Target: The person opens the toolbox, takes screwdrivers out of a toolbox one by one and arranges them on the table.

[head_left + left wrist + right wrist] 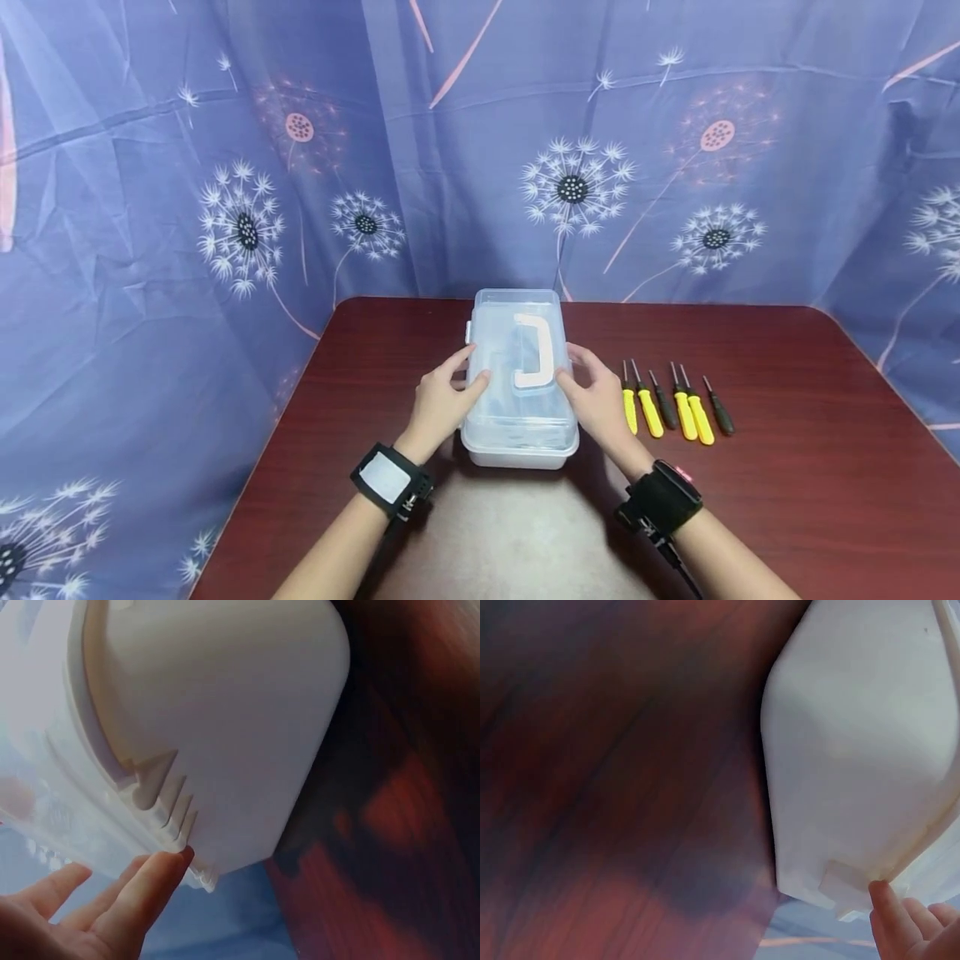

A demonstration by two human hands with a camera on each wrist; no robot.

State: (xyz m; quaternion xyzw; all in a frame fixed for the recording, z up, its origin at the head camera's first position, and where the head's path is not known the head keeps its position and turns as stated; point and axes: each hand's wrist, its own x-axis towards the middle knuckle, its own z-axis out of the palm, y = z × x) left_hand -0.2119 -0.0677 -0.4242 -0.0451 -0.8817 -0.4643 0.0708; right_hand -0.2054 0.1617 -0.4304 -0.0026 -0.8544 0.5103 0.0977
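Note:
A storage box with a clear lid and a white base stands closed on the table, a white handle lying flat on top. My left hand grips its left edge, thumb on the lid and fingers along the side. In the left wrist view, a fingertip meets the ribbed fittings under the rim. From the other side, my right hand holds the right edge, thumb on the lid's border. The right wrist view has a fingertip at a small white tab on the base.
Several screwdrivers with yellow or black handles lie in a row right of the box, close to my right hand. The dark red-brown table backs onto a blue curtain with dandelion prints. Both wrists wear strapped devices.

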